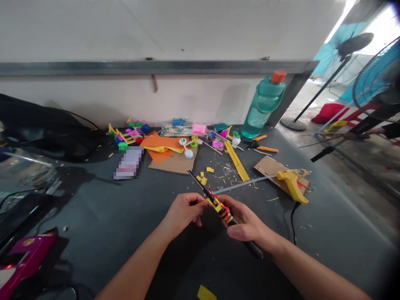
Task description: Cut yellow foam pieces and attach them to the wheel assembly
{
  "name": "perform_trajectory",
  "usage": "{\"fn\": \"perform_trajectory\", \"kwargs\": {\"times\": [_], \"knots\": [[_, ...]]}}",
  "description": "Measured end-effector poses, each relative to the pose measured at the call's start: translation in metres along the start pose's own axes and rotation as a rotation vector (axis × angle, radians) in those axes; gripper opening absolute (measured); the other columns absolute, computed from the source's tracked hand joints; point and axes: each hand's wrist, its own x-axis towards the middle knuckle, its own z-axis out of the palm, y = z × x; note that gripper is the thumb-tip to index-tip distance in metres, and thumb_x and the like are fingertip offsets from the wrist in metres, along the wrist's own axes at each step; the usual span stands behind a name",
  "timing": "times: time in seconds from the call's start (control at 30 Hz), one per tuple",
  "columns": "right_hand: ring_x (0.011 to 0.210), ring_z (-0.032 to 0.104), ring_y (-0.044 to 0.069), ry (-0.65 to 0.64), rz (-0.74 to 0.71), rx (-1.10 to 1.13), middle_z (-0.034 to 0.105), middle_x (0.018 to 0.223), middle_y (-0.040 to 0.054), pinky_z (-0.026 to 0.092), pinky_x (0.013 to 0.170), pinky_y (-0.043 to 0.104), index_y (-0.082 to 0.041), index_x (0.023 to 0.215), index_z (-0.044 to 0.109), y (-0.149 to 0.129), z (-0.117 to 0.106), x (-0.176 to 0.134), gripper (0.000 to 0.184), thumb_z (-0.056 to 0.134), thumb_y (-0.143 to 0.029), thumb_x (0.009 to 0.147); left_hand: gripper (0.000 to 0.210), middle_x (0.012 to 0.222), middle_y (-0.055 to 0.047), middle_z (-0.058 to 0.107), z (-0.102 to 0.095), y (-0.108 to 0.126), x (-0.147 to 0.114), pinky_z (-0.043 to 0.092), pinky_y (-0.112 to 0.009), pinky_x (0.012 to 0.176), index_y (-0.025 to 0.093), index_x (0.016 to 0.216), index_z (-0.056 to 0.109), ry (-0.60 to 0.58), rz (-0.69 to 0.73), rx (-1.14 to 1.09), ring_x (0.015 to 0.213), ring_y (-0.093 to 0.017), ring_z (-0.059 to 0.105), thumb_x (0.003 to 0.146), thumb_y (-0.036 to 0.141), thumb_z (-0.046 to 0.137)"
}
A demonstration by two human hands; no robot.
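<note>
Held slantwise above the table is a slim black stick (pixel 248 246) with yellow bands and red cord wound round its middle; its thin tip points away to the upper left. My right hand (pixel 245 221) is closed round the lower part, thumb lying along it. At the banded part's left side, my left hand (pixel 189 210) is pinched, thumb and forefinger touching a yellow edge. Beyond the hands lie small yellow scraps (pixel 203 181). A yellow glue gun (pixel 292 183) rests on a cardboard piece (pixel 265 166) to the right, with a long translucent glue stick (pixel 243 186) pointing leftwards from it.
A teal bottle (pixel 262 106) stands at the back right, near orange-handled pliers (pixel 265 148). Colourful plastic parts (pixel 128 135), orange sheets (pixel 164 143) and a yellow strip (pixel 236 160) lie at the back. A magenta device (pixel 29 254) sits at the left; a fan (pixel 378 75) is beyond the table.
</note>
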Motion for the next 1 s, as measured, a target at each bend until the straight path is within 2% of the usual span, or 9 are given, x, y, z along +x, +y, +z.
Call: {"fn": "perform_trajectory", "kwargs": {"times": [0.07,0.17,0.27,0.37,0.5,0.63,0.73,0.87,1.0], "knots": [[0.094,0.052,0.021,0.013,-0.003,0.005,0.058,0.109,0.0052,0.041,0.085,0.033,-0.019,0.118,0.056,0.005,-0.003,0.001,0.058,0.067,-0.027,0.061,0.028,0.046,0.006,0.046,-0.001,0.0,0.0,0.036,-0.018,0.038,0.014,0.062,0.061,-0.024,0.007,0.006,0.036,-0.007,0.046,0.069,0.04,0.069],[0.077,0.052,0.017,0.027,-0.014,0.031,0.059,0.107,0.0064,0.043,0.073,0.03,-0.018,0.119,0.056,0.012,-0.008,0.003,0.061,0.069,-0.031,0.06,0.028,0.049,0.006,0.047,-0.003,0.0,0.0,0.037,-0.018,0.04,0.014,0.065,0.062,-0.015,0.023,-0.013,0.038,-0.006,0.046,0.069,0.041,0.068],[0.066,0.05,0.014,0.076,-0.013,0.072,0.06,0.104,0.0072,0.041,0.063,0.027,-0.017,0.118,0.057,0.011,-0.011,0.003,0.062,0.07,-0.032,0.06,0.024,0.051,0.006,0.049,-0.008,0.0,0.001,0.04,-0.019,0.043,0.015,0.066,0.061,0.041,0.04,-0.058,0.039,-0.006,0.045,0.068,0.037,0.07],[0.065,0.049,0.014,0.103,0.007,0.11,0.06,0.1,0.0071,0.037,0.058,0.025,-0.017,0.116,0.058,0.006,-0.01,0.001,0.06,0.07,-0.033,0.059,0.023,0.049,0.007,0.047,-0.01,0.0,0.001,0.041,-0.019,0.044,0.016,0.065,0.06,0.051,0.038,-0.06,0.039,-0.006,0.046,0.068,0.036,0.07],[0.067,0.049,0.014,0.08,-0.005,0.149,0.06,0.095,0.0046,0.039,0.062,0.026,-0.019,0.117,0.058,0.006,-0.007,0.0,0.061,0.071,-0.032,0.058,0.029,0.046,0.007,0.046,-0.006,0.0,0.0,0.036,-0.018,0.039,0.015,0.062,0.059,-0.004,-0.001,0.008,0.036,-0.007,0.047,0.068,0.041,0.07],[0.066,0.048,0.014,0.013,0.008,0.069,0.058,0.087,0.0032,0.042,0.068,0.029,-0.018,0.12,0.057,0.011,-0.008,0.001,0.064,0.07,-0.031,0.058,0.033,0.049,0.006,0.048,-0.001,-0.001,-0.001,0.034,-0.018,0.037,0.014,0.061,0.059,-0.034,-0.019,0.029,0.034,-0.006,0.044,0.067,0.045,0.07],[0.064,0.048,0.014,0.012,-0.001,0.053,0.058,0.084,0.0029,0.042,0.067,0.029,-0.017,0.118,0.058,0.014,-0.011,0.003,0.064,0.071,-0.032,0.057,0.032,0.05,0.005,0.049,-0.002,-0.002,-0.001,0.035,-0.017,0.038,0.014,0.064,0.062,-0.052,-0.015,0.04,0.035,-0.006,0.046,0.068,0.044,0.069],[0.063,0.049,0.015,0.078,-0.014,0.135,0.058,0.081,0.0034,0.04,0.06,0.027,-0.017,0.11,0.062,0.011,-0.013,0.004,0.057,0.071,-0.034,0.056,0.023,0.051,0.005,0.05,-0.009,-0.001,0.0,0.038,-0.017,0.04,0.015,0.065,0.061,0.01,0.028,0.004,0.038,-0.007,0.048,0.07,0.036,0.068],[0.063,0.051,0.018,0.158,-0.009,0.183,0.06,0.078,0.0047,0.04,0.061,0.031,-0.019,0.103,0.065,0.006,-0.01,0.001,0.047,0.067,-0.035,0.059,0.018,0.055,0.005,0.05,-0.014,0.003,0.001,0.044,-0.02,0.044,0.015,0.067,0.06,0.096,0.08,-0.08,0.04,-0.006,0.046,0.069,0.031,0.069]]}}
